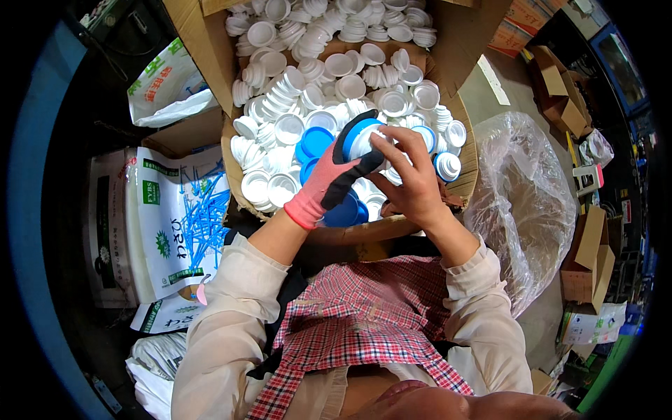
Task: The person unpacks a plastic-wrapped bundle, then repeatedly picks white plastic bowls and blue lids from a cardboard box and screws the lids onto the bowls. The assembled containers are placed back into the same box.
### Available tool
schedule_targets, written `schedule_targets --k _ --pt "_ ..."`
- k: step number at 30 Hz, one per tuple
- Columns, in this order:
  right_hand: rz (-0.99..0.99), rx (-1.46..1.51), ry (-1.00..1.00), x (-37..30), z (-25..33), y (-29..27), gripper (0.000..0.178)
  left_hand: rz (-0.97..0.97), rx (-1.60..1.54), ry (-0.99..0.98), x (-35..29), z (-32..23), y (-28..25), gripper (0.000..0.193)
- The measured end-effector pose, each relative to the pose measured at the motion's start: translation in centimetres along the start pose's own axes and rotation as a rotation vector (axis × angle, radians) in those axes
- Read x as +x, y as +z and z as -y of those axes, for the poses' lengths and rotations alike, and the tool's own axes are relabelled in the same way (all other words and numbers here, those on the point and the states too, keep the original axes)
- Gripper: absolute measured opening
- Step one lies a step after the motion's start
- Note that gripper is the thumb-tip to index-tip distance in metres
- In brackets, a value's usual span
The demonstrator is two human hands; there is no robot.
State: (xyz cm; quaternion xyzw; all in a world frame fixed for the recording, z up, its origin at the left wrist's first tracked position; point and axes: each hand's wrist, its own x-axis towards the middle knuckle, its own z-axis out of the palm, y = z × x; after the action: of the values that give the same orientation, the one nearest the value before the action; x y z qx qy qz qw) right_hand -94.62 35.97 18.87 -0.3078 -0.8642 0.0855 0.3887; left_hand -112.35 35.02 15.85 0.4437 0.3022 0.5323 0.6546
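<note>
My left hand [325, 178], in a pink glove with black fingers, is closed round a round plastic cap [360, 143], blue at the rim and white inside. The bent fingers of my bare right hand [414, 185] grip the cap's white part from the other side. Both hands are above the near part of a cardboard carton [203, 52] heaped with white plastic caps [336, 64]. Among them lie blue caps [316, 141], and a blue-and-white cap [446, 166] rests right of my right hand.
Left of the carton, thin blue plastic strips [204, 217] lie on a printed white bag [155, 238]. A crumpled clear plastic bag [521, 203] stands on the floor at the right, with open cardboard boxes [588, 262] beyond it.
</note>
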Motion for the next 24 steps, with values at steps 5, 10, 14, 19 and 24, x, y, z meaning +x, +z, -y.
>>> schedule_targets --k 5,10,14,19,24 --pt "-0.104 0.432 0.374 0.1 -1.0 -0.6 0.068 0.052 0.196 0.06 0.5 -0.4 -0.7 0.058" --pt "0.15 0.672 0.608 -1.4 -3.7 -0.7 0.065 -0.039 0.415 0.066 1.1 1.6 -1.5 0.044" --pt "0.11 0.618 0.62 -1.9 -3.1 -0.2 0.058 -0.121 0.597 0.129 1.1 3.3 -1.8 0.036" --pt "0.107 0.45 0.606 -2.5 -3.2 0.1 0.055 -0.163 0.601 0.086 0.9 3.3 -0.8 0.035" --pt "0.091 0.468 0.686 -2.0 -7.1 0.2 0.057 -0.216 0.174 0.012 3.5 8.1 -7.1 0.037"
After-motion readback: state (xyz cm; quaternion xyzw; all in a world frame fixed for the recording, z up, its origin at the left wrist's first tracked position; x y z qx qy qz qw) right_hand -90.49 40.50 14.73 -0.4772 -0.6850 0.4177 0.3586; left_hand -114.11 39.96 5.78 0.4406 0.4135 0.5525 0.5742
